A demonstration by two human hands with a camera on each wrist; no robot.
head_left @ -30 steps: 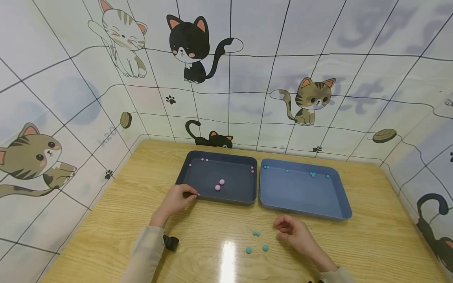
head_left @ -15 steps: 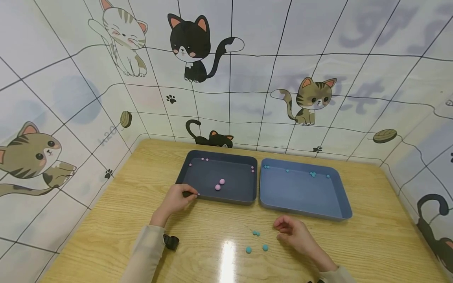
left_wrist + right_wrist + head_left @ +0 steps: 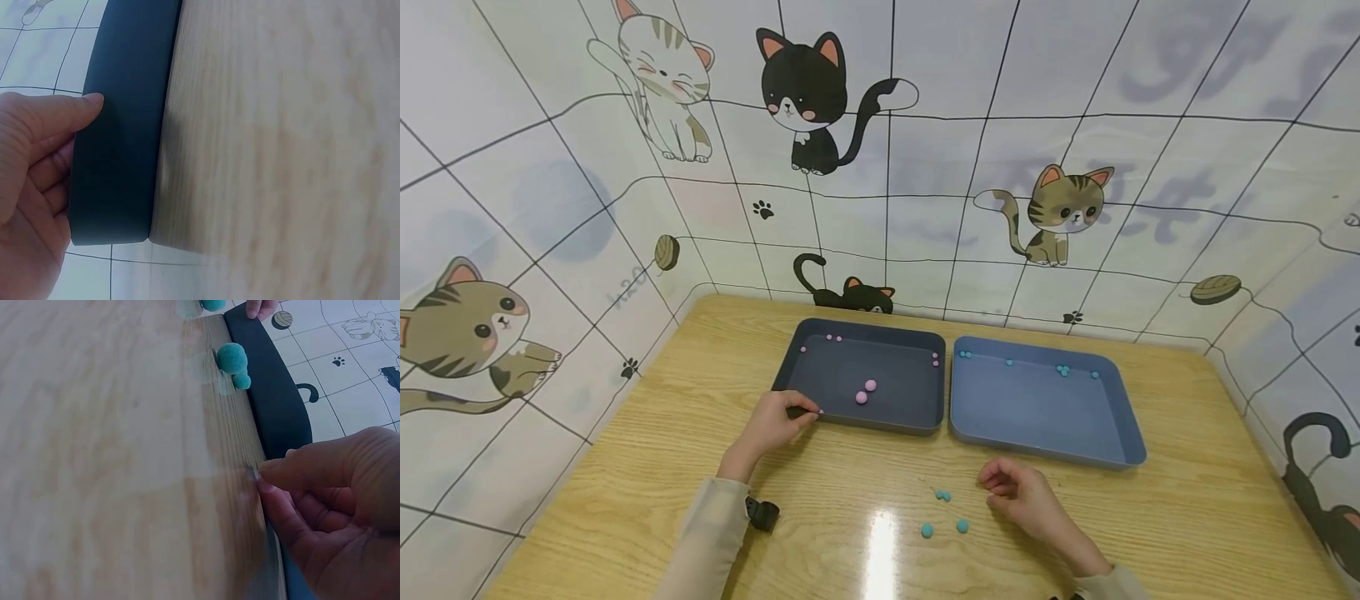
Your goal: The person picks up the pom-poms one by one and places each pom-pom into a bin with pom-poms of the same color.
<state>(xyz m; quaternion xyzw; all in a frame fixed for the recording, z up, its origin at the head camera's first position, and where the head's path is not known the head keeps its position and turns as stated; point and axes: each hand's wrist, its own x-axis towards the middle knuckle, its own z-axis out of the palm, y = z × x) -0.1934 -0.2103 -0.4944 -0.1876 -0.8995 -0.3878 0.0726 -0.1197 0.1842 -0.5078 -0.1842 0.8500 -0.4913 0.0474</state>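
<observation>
The near left corner of the dark tray [image 3: 827, 375] is held by the left grip [image 3: 772, 422]; its thumb is laid on the outer wall and its fingers are curled behind. The right grip [image 3: 1024, 498] is kept loosely bent, in front of the dark tray and to its right; a gap is seen between thumb and fingers, with nothing held visible. Before the near right corner of the dark tray, two small teal balls [image 3: 947, 496] and two large teal balls [image 3: 962, 526] are found on the worktop [image 3: 850, 483].

If the tray were pulled or tipped, the pink balls [image 3: 870, 386] inside could probably be set rolling. The touching small teal balls might easily be scattered by a careless brush.

The teal surface looks fuzzy, like felt. The dark tray is smooth, dull and round-cornered, as is the blue tray [image 3: 1030, 408] just beside its right.
</observation>
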